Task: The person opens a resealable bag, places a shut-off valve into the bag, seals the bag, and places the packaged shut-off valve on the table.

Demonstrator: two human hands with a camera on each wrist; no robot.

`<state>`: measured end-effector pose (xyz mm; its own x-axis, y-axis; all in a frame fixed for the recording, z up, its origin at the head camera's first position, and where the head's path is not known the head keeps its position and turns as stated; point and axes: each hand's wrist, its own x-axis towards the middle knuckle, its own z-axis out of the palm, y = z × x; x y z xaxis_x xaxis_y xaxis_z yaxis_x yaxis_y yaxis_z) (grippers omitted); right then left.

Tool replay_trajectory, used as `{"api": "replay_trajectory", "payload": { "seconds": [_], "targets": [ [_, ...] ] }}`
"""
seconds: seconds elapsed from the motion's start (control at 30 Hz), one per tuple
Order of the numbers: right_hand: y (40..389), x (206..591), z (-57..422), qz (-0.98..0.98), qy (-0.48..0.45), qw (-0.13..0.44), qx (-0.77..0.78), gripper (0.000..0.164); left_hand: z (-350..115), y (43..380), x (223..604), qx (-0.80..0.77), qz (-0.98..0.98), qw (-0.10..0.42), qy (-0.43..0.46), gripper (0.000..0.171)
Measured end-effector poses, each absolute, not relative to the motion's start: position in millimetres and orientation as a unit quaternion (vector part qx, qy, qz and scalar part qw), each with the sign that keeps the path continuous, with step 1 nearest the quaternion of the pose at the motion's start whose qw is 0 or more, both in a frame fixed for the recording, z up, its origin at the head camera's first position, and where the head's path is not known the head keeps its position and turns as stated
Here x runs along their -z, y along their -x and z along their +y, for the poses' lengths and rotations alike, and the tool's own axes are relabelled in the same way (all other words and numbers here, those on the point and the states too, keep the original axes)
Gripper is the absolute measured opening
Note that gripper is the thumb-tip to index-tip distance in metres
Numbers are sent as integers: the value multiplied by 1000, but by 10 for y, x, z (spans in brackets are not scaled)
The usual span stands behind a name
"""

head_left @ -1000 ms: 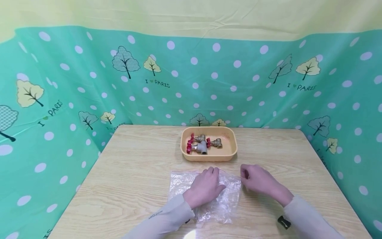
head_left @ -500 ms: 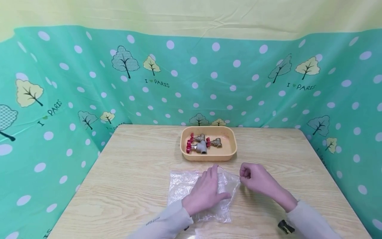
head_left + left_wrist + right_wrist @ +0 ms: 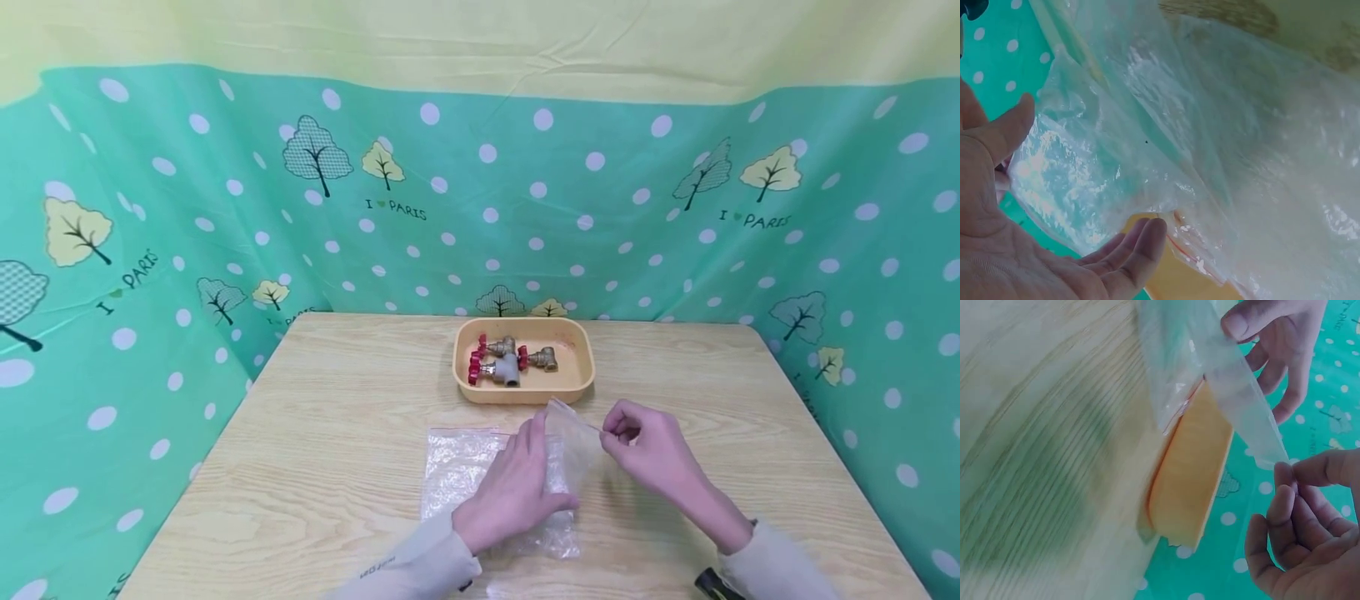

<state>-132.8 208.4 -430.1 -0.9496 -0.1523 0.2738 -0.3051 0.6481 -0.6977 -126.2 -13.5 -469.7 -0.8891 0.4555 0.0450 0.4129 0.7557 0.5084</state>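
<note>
A clear plastic zip bag (image 3: 465,467) with a thin red line along its top lies on the table in front of me. My right hand (image 3: 656,454) pinches the bag's right top corner between thumb and fingertips, raising that side off the table. In the right wrist view, a flap of plastic (image 3: 1241,394) stretches from the right fingertips towards the left hand. My left hand (image 3: 510,492) lies over the bag's middle, fingers extended and thumb apart. Its fingers (image 3: 1141,250) touch the plastic in the left wrist view. Whether there is one bag or a stack, I cannot tell.
Beyond the bag stands a shallow beige tray (image 3: 577,387). Inside it lie several valves (image 3: 506,367) with red handwheels. A green patterned curtain (image 3: 540,208) hangs around the wooden table (image 3: 337,433). Something black (image 3: 716,583) shows beside the right sleeve.
My right hand has lifted the bag's corner upwards and slightly left, raising its right side. The left hand's fingers have straightened over the plastic.
</note>
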Motion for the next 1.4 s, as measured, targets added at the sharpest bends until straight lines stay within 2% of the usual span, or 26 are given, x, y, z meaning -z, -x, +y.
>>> {"api": "replay_trajectory", "payload": {
  "seconds": [0.17, 0.57, 0.87, 1.13, 1.4],
  "targets": [
    [1276, 4259, 2026, -898, -147, 137, -392, 27, -147, 1257, 4686, -267, 935, 26, -233, 129],
    [1160, 4292, 1895, -874, -194, 240, -376, 34, -128, 1287, 4664, -340, 913, -18, -224, 138],
    [1101, 4310, 1785, -855, -229, 308, -347, 29, -82, 1347, 4614, -388, 905, -8, -174, 146],
    [1070, 4267, 1715, -838, -249, 347, -339, 24, -90, 1384, 4551, -410, 896, 0, -173, 140],
    [1035, 4242, 1644, -817, -272, 355, -364, 16, -117, 1402, 4567, -457, 870, 0, -185, 129]
  ]
}}
